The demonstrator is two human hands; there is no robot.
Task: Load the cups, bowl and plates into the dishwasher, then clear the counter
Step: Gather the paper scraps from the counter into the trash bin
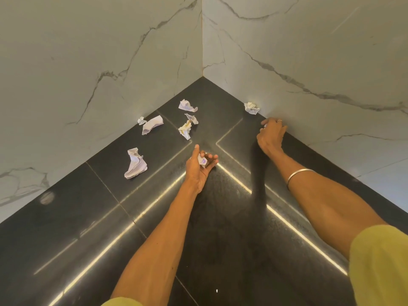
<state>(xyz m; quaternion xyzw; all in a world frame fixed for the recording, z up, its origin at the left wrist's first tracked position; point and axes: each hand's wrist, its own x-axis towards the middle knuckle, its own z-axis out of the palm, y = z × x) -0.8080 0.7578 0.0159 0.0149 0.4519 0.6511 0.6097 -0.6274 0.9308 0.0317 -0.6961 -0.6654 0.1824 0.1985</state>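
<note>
I look down at a black stone counter [220, 228] in a corner. My left hand [199, 167] holds a small crumpled white paper [202, 161] with a purple mark between thumb and fingers. My right hand [271, 134] is curled near the right wall, with a bit of white paper [265, 126] showing at its fingertips. Several crumpled papers lie on the counter: one at the left front [134, 164], a flat one [152, 124] beside a tiny ball [141, 120], a stained one [187, 127], one near the corner [187, 106], and one against the right wall [251, 108].
Marble walls [110, 62] meet in the corner behind the counter. Bright light strips reflect on the stone. No cups, bowl, plates or dishwasher are in view. A silver bangle [298, 175] sits on my right forearm.
</note>
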